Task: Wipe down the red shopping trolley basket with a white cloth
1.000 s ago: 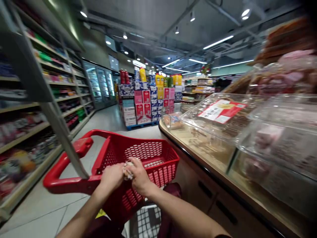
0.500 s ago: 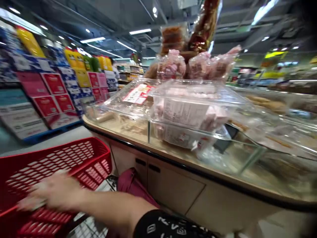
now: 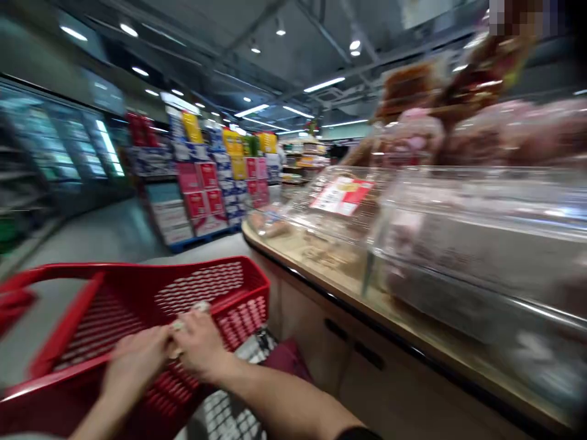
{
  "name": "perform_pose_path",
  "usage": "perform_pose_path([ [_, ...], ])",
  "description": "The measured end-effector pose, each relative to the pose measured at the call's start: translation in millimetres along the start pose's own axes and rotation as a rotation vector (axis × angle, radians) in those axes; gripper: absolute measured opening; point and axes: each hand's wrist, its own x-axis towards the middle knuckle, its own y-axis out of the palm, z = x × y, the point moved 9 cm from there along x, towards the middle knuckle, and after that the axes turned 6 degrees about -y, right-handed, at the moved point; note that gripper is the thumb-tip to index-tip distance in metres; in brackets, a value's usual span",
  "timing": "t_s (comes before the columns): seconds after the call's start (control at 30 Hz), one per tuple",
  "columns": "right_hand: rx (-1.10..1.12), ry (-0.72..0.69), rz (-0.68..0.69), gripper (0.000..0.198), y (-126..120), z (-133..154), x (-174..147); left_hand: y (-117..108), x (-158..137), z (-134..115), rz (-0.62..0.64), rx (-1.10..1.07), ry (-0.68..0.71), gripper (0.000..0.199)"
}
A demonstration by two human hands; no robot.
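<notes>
My left hand (image 3: 137,354) and my right hand (image 3: 199,339) meet over the near rim of a red plastic shopping basket (image 3: 123,293). Both have curled fingers. Between them shows a small pale, crumpled-looking thing (image 3: 175,352); blur hides what kind it is. The fingers of my right hand cover most of it, and my left fingertips touch it from the left. Perforated walls form the basket's sides, and its raised handle frame stands at the left. Under my right forearm lies a wire grid rack (image 3: 224,412) with something white on it.
At right stands a counter (image 3: 330,290) with clear plastic covers (image 3: 495,189), wrapped pink meat-like packs (image 3: 413,137) and a red-white price sign (image 3: 343,195). Stacked cartons (image 3: 202,189) stand ahead on a blue pallet. An aisle floor (image 3: 110,223) runs past lit glass-door coolers (image 3: 55,143) at left.
The view has turned left, so basket and counter sit farther right and the coolers have come into sight. My left hand and forearm now show plainly beside my right hand.
</notes>
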Motion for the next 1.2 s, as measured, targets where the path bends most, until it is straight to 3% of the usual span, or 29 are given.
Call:
perform_pose_path([
  [0.07,0.074,0.03,-0.101,0.024,-4.6,-10.3,-9.5,-10.6,-12.5,23.8,0.032,0.169,-0.052,0.029],
  [0.23,0.068,0.313,-0.337,0.03,-15.6,-121.4,-57.1,-9.4,-13.3,30.2,0.023,0.348,-0.143,0.033],
  [0.3,0.097,0.257,-0.337,0.029,-3.8,-110.3,-52.0,-8.0,-10.8,28.5,0.011,0.351,-0.168,0.034],
  [0.43,0.302,-0.048,-0.22,0.037,18.0,-37.9,-22.5,-10.5,-14.8,29.1,0.034,0.314,-0.17,0.035],
  [0.5,0.313,0.006,-0.228,0.036,13.1,-52.5,-22.9,-12.5,-19.2,29.9,0.053,0.324,-0.165,0.035],
  [0.6,0.208,0.249,-0.261,0.024,3.5,-118.3,-41.5,-14.2,-22.6,28.4,0.047,0.337,-0.16,0.034],
  [0.67,0.186,0.329,-0.272,0.022,3.6,-137.1,-50.6,-14.0,-22.0,27.1,0.022,0.345,-0.17,0.034],
  [0.73,0.224,0.244,-0.265,0.024,9.8,-116.3,-46.1,-13.7,-20.2,27.6,-0.003,0.363,-0.2,0.033],
  [0.8,0.252,0.068,-0.243,0.03,15.8,-79.2,-36.7,-13.7,-18.9,28.8,-0.017,0.375,-0.229,0.033],
  [0.87,0.234,-0.034,-0.221,0.035,15.7,-64.4,-34.8,-13.1,-18.8,29.3,-0.008,0.369,-0.232,0.032],
  [0.93,0.188,-0.002,-0.203,0.034,8.6,-84.2,-42.2,-11.9,-20.0,29.0,0.011,0.349,-0.217,0.031],
  [1.0,0.117,0.148,-0.218,0.035,-2.1,-119.8,-54.0,-12.2,-22.1,28.8,0.009,0.326,-0.212,0.03],
  [1.07,0.089,0.271,-0.276,0.035,-9.2,-135.4,-59.5,-13.6,-24.3,29.1,-0.009,0.31,-0.22,0.03],
  [1.13,0.137,0.229,-0.29,0.038,-3.1,-115.4,-49.1,-14.2,-25.9,29.9,-0.013,0.305,-0.231,0.031],
  [1.2,0.201,0.065,-0.202,0.041,11.8,-79.9,-32.1,-14.4,-27.4,30.8,0.006,0.3,-0.229,0.031],
])
